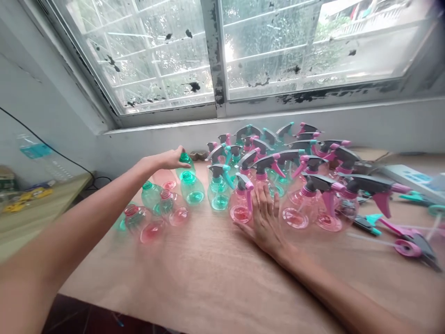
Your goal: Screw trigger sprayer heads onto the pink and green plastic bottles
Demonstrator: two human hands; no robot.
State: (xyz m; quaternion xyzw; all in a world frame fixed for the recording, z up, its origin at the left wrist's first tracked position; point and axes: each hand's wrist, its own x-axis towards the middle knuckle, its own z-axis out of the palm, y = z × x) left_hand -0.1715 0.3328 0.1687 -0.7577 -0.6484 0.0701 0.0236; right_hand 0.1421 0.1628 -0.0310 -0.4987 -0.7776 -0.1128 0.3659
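My left hand point(175, 158) reaches to the back of the open bottles, its thumb and fingers closed at the neck of a green bottle point(186, 170). Just in front stands another green bottle point(192, 189) with no spray head. My right hand point(266, 218) is stretched out on the tabletop, fingers extended, against or close beside a pink spray bottle point(240, 208); it grips nothing. Left of that bottle is a green spray bottle point(219, 192) with a grey and teal trigger head. Pink bottles without heads point(142, 222) stand at the left.
Many finished spray bottles point(295, 213) crowd the wooden table point(208, 273) at centre right. Loose trigger heads point(410, 246) with tubes lie at the right. A window point(219, 60) spans the wall behind. On a side surface at left lies a clear plastic bottle point(45, 153).
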